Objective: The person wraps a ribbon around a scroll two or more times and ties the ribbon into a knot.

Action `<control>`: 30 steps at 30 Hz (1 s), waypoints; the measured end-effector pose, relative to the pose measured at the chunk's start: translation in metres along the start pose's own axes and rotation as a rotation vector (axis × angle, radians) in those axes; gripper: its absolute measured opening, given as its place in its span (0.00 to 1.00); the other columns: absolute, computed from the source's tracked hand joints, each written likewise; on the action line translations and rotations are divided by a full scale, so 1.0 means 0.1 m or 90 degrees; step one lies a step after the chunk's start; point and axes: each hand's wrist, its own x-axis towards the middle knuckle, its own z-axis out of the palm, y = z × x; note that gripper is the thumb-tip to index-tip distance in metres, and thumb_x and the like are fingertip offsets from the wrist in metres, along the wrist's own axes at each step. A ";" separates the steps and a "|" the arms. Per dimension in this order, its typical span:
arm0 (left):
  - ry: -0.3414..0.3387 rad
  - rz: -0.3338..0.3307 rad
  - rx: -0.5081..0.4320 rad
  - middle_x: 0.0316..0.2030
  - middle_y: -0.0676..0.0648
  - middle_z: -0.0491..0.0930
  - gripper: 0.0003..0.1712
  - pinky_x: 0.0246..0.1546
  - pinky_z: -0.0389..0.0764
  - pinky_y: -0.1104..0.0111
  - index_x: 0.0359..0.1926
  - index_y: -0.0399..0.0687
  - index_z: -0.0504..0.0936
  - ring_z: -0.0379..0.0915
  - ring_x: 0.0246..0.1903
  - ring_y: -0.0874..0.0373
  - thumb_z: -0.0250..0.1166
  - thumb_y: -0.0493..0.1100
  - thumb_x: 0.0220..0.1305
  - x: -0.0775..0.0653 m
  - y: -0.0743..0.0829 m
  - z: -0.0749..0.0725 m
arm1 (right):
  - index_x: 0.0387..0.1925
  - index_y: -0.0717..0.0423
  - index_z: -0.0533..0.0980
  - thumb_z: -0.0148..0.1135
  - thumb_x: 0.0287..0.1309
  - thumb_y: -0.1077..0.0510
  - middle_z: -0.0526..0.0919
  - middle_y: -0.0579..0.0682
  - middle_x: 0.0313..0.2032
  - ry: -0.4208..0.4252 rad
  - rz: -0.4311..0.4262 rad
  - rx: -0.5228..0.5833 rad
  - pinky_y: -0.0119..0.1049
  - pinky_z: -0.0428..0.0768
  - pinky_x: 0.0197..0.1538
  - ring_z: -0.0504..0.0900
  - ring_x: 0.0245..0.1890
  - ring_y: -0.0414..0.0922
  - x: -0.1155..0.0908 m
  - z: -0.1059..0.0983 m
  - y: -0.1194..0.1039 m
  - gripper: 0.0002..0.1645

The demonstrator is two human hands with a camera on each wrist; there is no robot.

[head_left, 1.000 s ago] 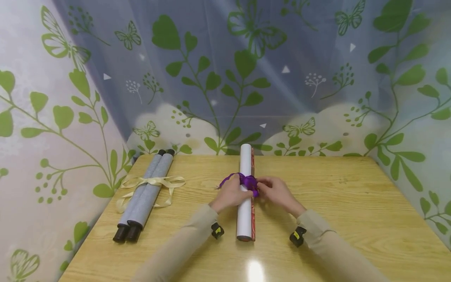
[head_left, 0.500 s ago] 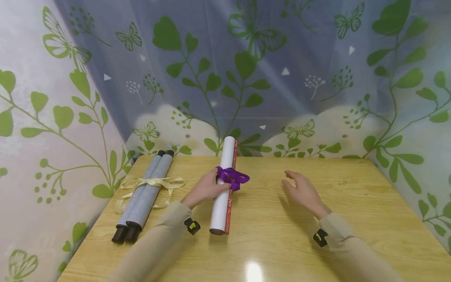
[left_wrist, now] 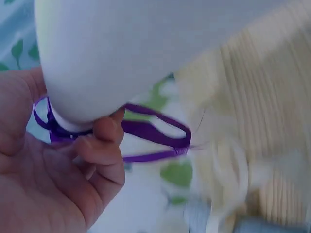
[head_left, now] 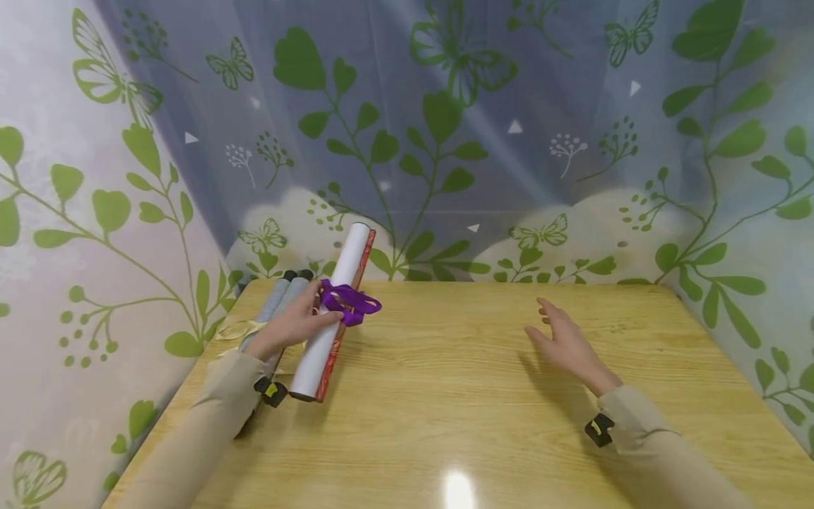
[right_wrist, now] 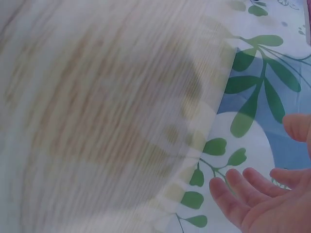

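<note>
My left hand [head_left: 295, 322] grips a pair of paper rolls round their middle, raised above the table and tilted. One roll is white [head_left: 350, 261]; beside it lies a red patterned roll [head_left: 328, 367], mostly hidden. A purple ribbon [head_left: 352, 304] is tied round both in a bow, and its loop [left_wrist: 155, 136] dangles past my curled fingers in the left wrist view. Over at the right, my right hand [head_left: 575, 350] hovers above the wood with fingers loosely spread, holding nothing; the right wrist view shows the same bare fingers [right_wrist: 243, 194].
Two grey rolls [head_left: 275, 300] with black ends, tied with a cream ribbon [head_left: 235, 330], lie at the table's left, partly covered by my left hand and arm. The wooden table [head_left: 445, 396] meets a leaf-printed curtain [head_left: 572, 247] at its back edge.
My left hand has lifted the ribbon-tied rolls off the table and carried them left towards the grey pair. My right hand has let go of the purple ribbon and drawn away to the right.
</note>
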 end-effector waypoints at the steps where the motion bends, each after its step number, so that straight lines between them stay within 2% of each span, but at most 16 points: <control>1: 0.010 0.005 0.024 0.48 0.31 0.73 0.41 0.35 0.83 0.61 0.70 0.39 0.49 0.78 0.37 0.49 0.62 0.48 0.68 -0.02 -0.03 -0.08 | 0.74 0.67 0.47 0.51 0.72 0.48 0.63 0.74 0.65 0.000 -0.003 0.002 0.65 0.69 0.59 0.66 0.63 0.69 0.00 -0.01 0.01 0.43; 4: 0.062 0.018 0.106 0.40 0.35 0.70 0.35 0.31 0.79 0.63 0.61 0.34 0.53 0.72 0.31 0.51 0.63 0.46 0.67 -0.09 -0.13 -0.28 | 0.75 0.64 0.47 0.51 0.72 0.48 0.63 0.73 0.66 -0.005 -0.008 0.007 0.64 0.71 0.58 0.67 0.63 0.69 -0.01 -0.02 0.03 0.43; 5: 0.087 0.028 0.140 0.41 0.35 0.68 0.33 0.31 0.77 0.62 0.58 0.30 0.57 0.71 0.32 0.50 0.64 0.46 0.66 -0.11 -0.15 -0.35 | 0.76 0.63 0.46 0.52 0.72 0.48 0.62 0.72 0.66 -0.008 -0.009 0.011 0.64 0.71 0.58 0.67 0.63 0.69 -0.01 -0.02 0.04 0.43; 8: 0.128 -0.004 0.220 0.40 0.28 0.73 0.46 0.29 0.78 0.59 0.66 0.26 0.51 0.74 0.29 0.46 0.65 0.50 0.64 -0.18 -0.22 -0.52 | 0.76 0.60 0.45 0.52 0.72 0.50 0.62 0.72 0.66 -0.017 -0.015 0.022 0.64 0.72 0.57 0.67 0.63 0.69 -0.02 -0.03 0.07 0.42; 10: 0.128 -0.026 0.251 0.46 0.23 0.75 0.56 0.33 0.81 0.55 0.72 0.25 0.40 0.79 0.32 0.41 0.65 0.52 0.64 -0.24 -0.27 -0.63 | 0.76 0.60 0.45 0.53 0.72 0.51 0.61 0.72 0.67 -0.021 -0.019 0.030 0.64 0.72 0.57 0.66 0.63 0.69 -0.02 -0.04 0.08 0.42; 12: 0.116 -0.048 0.274 0.46 0.23 0.77 0.59 0.34 0.82 0.53 0.74 0.30 0.33 0.80 0.33 0.39 0.64 0.54 0.65 -0.29 -0.32 -0.73 | 0.76 0.60 0.45 0.53 0.72 0.51 0.60 0.73 0.67 -0.025 -0.023 0.034 0.64 0.72 0.57 0.66 0.63 0.69 -0.02 -0.04 0.08 0.43; 13: 0.112 -0.046 0.288 0.48 0.23 0.76 0.57 0.35 0.82 0.52 0.74 0.30 0.35 0.80 0.35 0.38 0.64 0.54 0.65 -0.32 -0.35 -0.77 | 0.76 0.60 0.45 0.52 0.72 0.50 0.60 0.73 0.67 -0.026 -0.025 0.035 0.64 0.72 0.57 0.66 0.63 0.69 -0.02 -0.05 0.08 0.43; 16: 0.117 -0.032 0.309 0.52 0.22 0.73 0.46 0.41 0.80 0.46 0.72 0.29 0.52 0.77 0.43 0.33 0.62 0.53 0.67 -0.39 -0.43 -0.91 | 0.76 0.60 0.45 0.52 0.72 0.48 0.60 0.72 0.67 -0.031 -0.027 0.035 0.64 0.72 0.57 0.65 0.63 0.69 -0.02 -0.06 0.07 0.43; 19: 0.133 -0.040 0.293 0.54 0.23 0.72 0.39 0.42 0.77 0.45 0.69 0.30 0.60 0.74 0.46 0.32 0.59 0.53 0.69 -0.46 -0.53 -1.04 | 0.76 0.60 0.47 0.51 0.72 0.49 0.59 0.72 0.67 -0.037 -0.029 0.033 0.63 0.72 0.57 0.65 0.63 0.69 -0.03 -0.06 0.07 0.41; 22: 0.116 -0.065 0.208 0.52 0.26 0.73 0.38 0.40 0.77 0.55 0.70 0.32 0.59 0.74 0.44 0.40 0.57 0.54 0.71 -0.51 -0.63 -1.17 | 0.75 0.62 0.50 0.52 0.72 0.50 0.59 0.72 0.67 -0.041 -0.034 0.026 0.63 0.73 0.56 0.66 0.63 0.70 -0.05 -0.06 0.08 0.40; 26: 0.039 -0.106 0.064 0.43 0.39 0.75 0.43 0.34 0.75 0.67 0.74 0.36 0.52 0.71 0.36 0.57 0.57 0.55 0.71 -0.55 -0.75 -1.29 | 0.74 0.60 0.53 0.52 0.71 0.45 0.59 0.71 0.67 -0.039 -0.039 0.018 0.61 0.75 0.54 0.66 0.62 0.69 -0.06 -0.06 0.10 0.40; 28: -0.003 -0.123 0.023 0.39 0.42 0.73 0.45 0.33 0.75 0.66 0.76 0.35 0.48 0.68 0.32 0.58 0.58 0.53 0.71 -0.56 -0.82 -1.33 | 0.74 0.60 0.53 0.52 0.71 0.44 0.59 0.70 0.67 -0.038 -0.046 0.017 0.61 0.76 0.54 0.67 0.62 0.69 -0.06 -0.06 0.10 0.40; 30: -0.035 -0.139 0.029 0.45 0.37 0.75 0.47 0.38 0.78 0.64 0.76 0.34 0.44 0.72 0.37 0.54 0.57 0.54 0.71 -0.57 -0.89 -1.36 | 0.73 0.60 0.55 0.53 0.71 0.45 0.59 0.70 0.67 -0.038 -0.051 0.015 0.60 0.76 0.54 0.67 0.62 0.69 -0.05 -0.07 0.11 0.39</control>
